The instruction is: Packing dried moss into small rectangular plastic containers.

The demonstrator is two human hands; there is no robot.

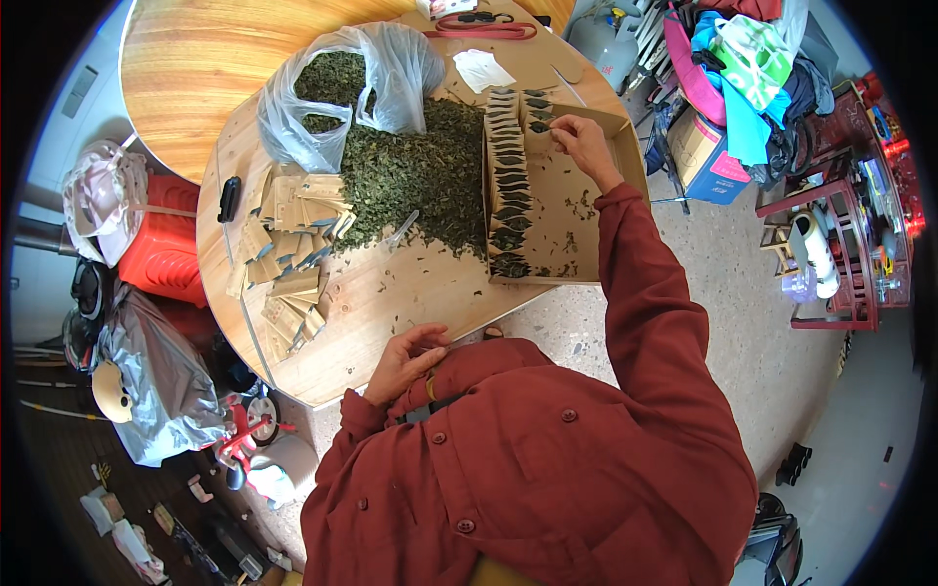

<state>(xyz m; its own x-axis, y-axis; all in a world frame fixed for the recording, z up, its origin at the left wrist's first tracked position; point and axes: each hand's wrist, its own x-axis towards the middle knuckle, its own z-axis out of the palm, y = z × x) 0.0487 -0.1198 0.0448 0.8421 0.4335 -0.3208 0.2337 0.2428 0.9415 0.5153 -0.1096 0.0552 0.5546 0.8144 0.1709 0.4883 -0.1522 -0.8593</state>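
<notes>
My right hand [580, 145] is over a shallow cardboard box [562, 272], its fingers closed on a small paper packet [539, 127] with dark leaf at its open mouth. That packet stands in a short second row. Beside it, a long row of filled paper packets [510, 186] lines the left wall of the box. My left hand [408, 359] rests by the table's near edge, close to my lap, fingers loosely extended and holding nothing. Left of the box spreads a heap of dried green leaves [401, 181]. Some leaf crumbs lie on the box floor.
Flat paper packets [293, 313] lie piled on the left of the wooden table [391, 293], near a black pen-like object [230, 199]. A clear plastic bag [405, 73] of leaves, a small clear scoop [403, 229], white paper [482, 70] and a red strap [481, 28] lie farther back.
</notes>
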